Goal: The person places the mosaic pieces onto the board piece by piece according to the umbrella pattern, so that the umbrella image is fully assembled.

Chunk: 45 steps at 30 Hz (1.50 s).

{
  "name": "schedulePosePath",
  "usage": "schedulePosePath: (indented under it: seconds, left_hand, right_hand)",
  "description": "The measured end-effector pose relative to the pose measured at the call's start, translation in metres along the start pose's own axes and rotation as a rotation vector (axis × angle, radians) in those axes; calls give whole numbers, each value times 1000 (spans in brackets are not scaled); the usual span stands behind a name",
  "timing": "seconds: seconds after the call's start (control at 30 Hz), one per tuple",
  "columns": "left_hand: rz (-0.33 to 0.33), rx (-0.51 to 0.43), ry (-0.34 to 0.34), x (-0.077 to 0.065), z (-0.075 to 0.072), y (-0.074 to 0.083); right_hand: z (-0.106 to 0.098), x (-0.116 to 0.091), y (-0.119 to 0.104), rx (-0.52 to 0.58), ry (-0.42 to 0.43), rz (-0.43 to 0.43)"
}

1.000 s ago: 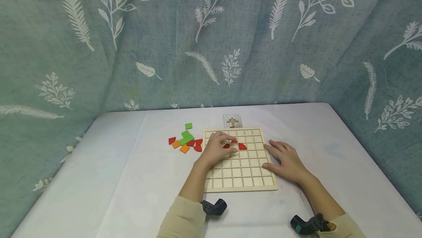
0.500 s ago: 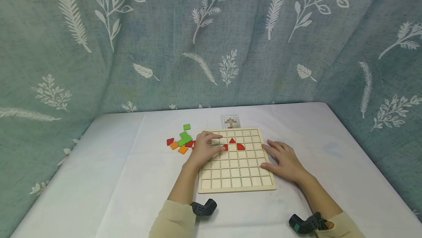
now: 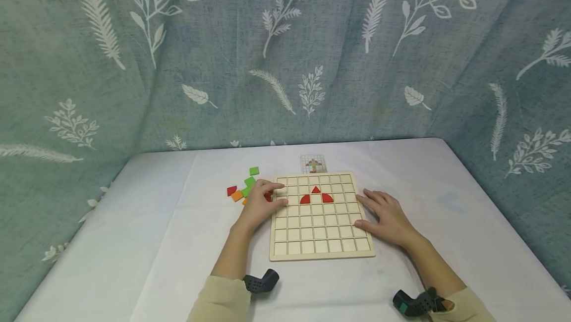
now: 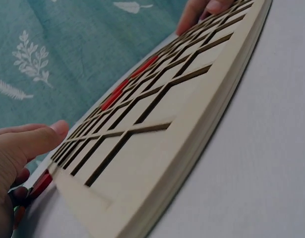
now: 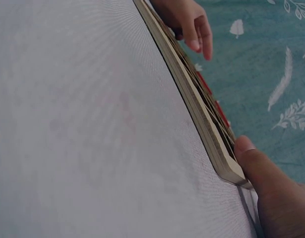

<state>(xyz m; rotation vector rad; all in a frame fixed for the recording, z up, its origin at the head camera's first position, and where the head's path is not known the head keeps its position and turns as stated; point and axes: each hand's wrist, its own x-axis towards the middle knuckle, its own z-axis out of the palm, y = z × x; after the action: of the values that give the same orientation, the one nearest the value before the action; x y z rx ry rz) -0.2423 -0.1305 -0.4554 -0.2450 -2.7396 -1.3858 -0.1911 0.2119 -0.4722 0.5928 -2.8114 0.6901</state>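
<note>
A wooden grid board (image 3: 318, 235) lies on the table. On it sit a red triangle (image 3: 315, 190) and two red quarter-circle pieces, one left (image 3: 305, 199) and one right (image 3: 327, 198), one row nearer. My left hand (image 3: 258, 205) hovers at the board's left edge, thumb and index finger apart with nothing seen between them. Beneath that hand, red pieces (image 4: 41, 183) are partly hidden beside the board. With spread fingers, my right hand (image 3: 387, 219) rests on the board's right edge; its thumb (image 5: 245, 145) touches the rim in the right wrist view.
Left of the board lie loose green pieces (image 3: 254, 170), orange pieces (image 3: 237, 195) and a red piece (image 3: 232, 190), some covered by the left hand. A small card with a gridded picture (image 3: 314, 164) lies behind the board. A leaf-patterned curtain (image 3: 223, 64) hangs behind the white table (image 3: 178, 242).
My left hand has drawn back leftward from the middle of the board to its left edge, uncovering the red triangle and the left quarter-circle. The right hand has stayed at the right edge.
</note>
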Motion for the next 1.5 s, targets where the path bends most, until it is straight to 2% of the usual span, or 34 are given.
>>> schedulePosePath:
  seconds: [0.17,0.3,0.47,0.73,0.93,1.2,1.5]
  left_hand:
    - [-5,48,33,-7,-10,-9]
    - [20,81,78,-10,-18,-15]
    - [38,175,124,-9,-23,-21]
    - [25,232,93,-8,-22,-26]
    - [55,267,54,-10,-23,-26]
    - [69,243,13,-11,-23,-23]
    - [32,214,-110,-14,-33,-20]
  right_hand:
    - [2,-2,-1,5,12,-15]
    - [2,0,-2,7,20,-23]
    - [0,1,0,-5,13,-17]
    - [0,0,1,-9,4,-2]
    - [-1,0,0,-2,4,0]
    - [-3,1,2,-10,23,-8]
    - [0,1,3,-4,11,1]
